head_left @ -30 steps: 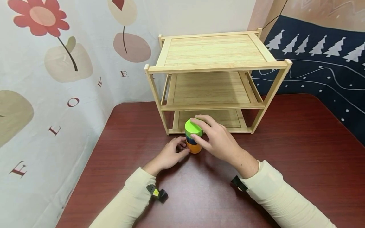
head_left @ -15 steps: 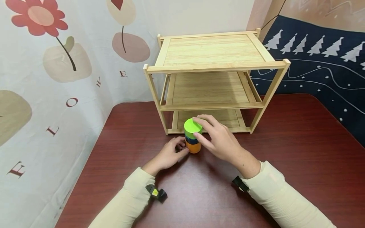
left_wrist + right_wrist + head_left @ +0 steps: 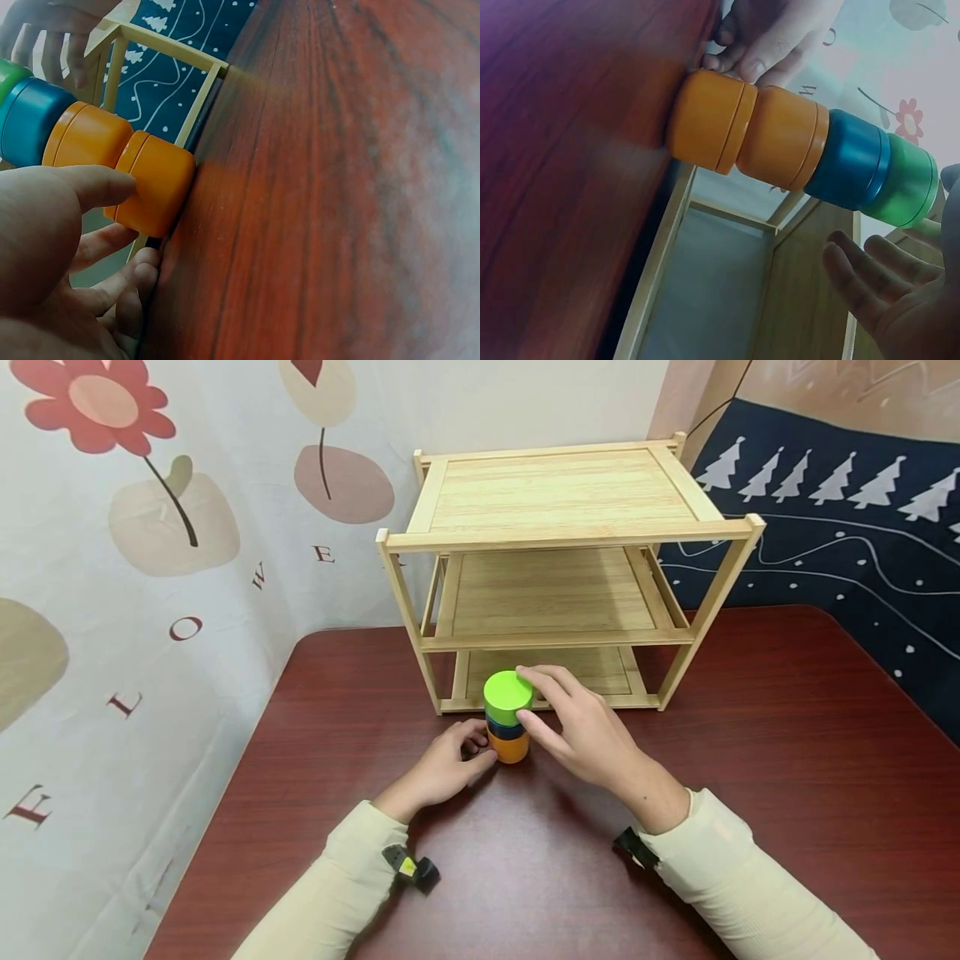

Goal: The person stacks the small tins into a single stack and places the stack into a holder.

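Note:
A stack of small round lidded containers stands upright on the table. Two are orange, the lower orange container [image 3: 161,184] at the bottom and the upper orange container [image 3: 781,137] over it. Above them come a blue container [image 3: 849,159] and, on top, a green container [image 3: 508,696]. My left hand [image 3: 444,766] holds the bottom orange container low on its left side, thumb in front and fingers bent behind. At the green container's right side is my right hand [image 3: 588,735], fingers spread and loosely bent, index fingertip and thumb right by its edge.
Just behind the stack stands a three-tier wooden shelf [image 3: 566,532], its lowest bar close to the containers. The dark red table [image 3: 810,793] extends to both sides. A printed cloth [image 3: 247,710] hangs along the left, a dark tree-patterned one [image 3: 817,543] at the right.
My right hand has drawn back a little to the right, its fingers sliding off the green container's top. The left hand and the stack have stayed in place.

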{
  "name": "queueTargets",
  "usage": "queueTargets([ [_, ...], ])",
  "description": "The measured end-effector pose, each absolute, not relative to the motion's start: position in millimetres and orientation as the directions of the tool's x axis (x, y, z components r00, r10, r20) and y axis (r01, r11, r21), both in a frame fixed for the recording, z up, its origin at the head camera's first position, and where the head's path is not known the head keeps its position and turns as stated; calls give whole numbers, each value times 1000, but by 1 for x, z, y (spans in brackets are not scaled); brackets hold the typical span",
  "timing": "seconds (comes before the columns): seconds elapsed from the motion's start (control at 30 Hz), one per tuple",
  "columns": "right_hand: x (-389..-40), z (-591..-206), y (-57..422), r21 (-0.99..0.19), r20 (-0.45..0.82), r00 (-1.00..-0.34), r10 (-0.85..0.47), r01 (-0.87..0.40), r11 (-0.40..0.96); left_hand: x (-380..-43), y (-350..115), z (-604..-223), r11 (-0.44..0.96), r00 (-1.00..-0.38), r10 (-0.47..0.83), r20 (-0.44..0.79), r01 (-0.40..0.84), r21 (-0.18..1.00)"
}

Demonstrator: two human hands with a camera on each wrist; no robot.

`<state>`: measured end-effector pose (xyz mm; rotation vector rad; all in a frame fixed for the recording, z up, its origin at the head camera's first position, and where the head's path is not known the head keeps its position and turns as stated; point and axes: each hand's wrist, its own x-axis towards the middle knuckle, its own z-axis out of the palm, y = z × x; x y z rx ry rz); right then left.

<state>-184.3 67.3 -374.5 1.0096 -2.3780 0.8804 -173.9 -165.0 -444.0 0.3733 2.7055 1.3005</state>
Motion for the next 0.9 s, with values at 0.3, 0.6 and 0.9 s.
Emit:
queueTargets([
  [0.3,-186,-380,68,-411,564,-671,-481,-733,542,-174,-165,-444,602,-965,264,0,165,782],
  [0.6,-188,-382,68,-577,436,-770,-466,-637,511,-174,-165,-445,596,-964,266,-1,164,786],
  [0.9,-194,-387,69,-725,298,-819,-491,-529,442,-174,-165,-446,600,-962,271,14,180,779],
])
